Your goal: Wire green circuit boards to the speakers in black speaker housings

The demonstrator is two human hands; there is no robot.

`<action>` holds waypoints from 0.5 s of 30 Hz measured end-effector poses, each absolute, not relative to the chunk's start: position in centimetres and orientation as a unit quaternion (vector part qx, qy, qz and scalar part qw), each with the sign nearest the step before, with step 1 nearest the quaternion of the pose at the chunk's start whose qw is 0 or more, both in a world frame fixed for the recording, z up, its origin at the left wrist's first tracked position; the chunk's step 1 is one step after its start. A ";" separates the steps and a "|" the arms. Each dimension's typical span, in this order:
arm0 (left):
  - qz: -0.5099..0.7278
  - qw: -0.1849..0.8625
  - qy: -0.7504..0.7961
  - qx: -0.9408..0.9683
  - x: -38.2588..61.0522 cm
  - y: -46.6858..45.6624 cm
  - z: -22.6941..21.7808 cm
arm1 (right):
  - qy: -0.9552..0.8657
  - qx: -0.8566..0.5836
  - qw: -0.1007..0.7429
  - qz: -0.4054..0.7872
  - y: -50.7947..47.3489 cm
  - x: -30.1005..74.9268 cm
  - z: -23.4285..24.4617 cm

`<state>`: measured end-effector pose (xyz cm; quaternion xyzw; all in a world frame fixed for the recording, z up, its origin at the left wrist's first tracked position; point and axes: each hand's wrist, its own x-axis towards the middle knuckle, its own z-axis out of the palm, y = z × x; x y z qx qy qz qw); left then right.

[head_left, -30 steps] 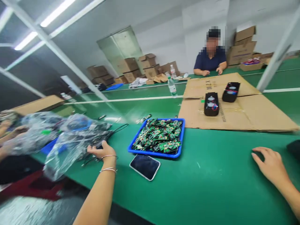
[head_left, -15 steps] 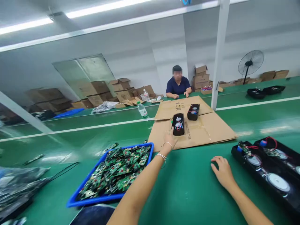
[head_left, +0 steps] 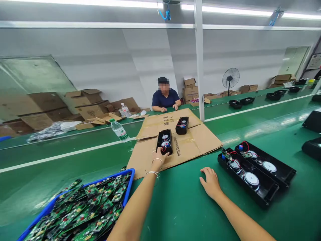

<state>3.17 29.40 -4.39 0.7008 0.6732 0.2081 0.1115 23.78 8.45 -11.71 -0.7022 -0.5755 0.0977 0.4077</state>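
My left hand (head_left: pixel 159 156) reaches forward with its fingers and thumb around the near end of a black speaker box (head_left: pixel 164 138). That open-topped box lies on flattened cardboard (head_left: pixel 194 140) and shows two round speaker drivers and red wires. A second black speaker box (head_left: pixel 182 125) lies just beyond it, to the right. My right hand (head_left: pixel 210 180) rests on the green table, fingers loosely bent and apart, holding nothing. Right of it, two longer black speaker housings (head_left: pixel 247 177) lie side by side, with drivers, wires and small circuit boards inside.
A blue tray (head_left: pixel 131 179) heaped with green circuit boards (head_left: pixel 87 204) stands at the front left. A water bottle (head_left: pixel 119 130) leans beside the cardboard. A co-worker (head_left: pixel 165 97) sits across the table. A white post (head_left: pixel 200 67) rises behind the cardboard; more black housings (head_left: pixel 314 121) lie far right.
The view has turned to the right, so things appear further left. My left hand has gone from beside the nearer speaker box to its near end. My right hand stays on the table.
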 end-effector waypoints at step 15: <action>0.205 0.255 0.465 0.823 -7.4 13.2 -3.8 | -0.455 -0.674 0.553 0.183 8.7 25.8 -14.1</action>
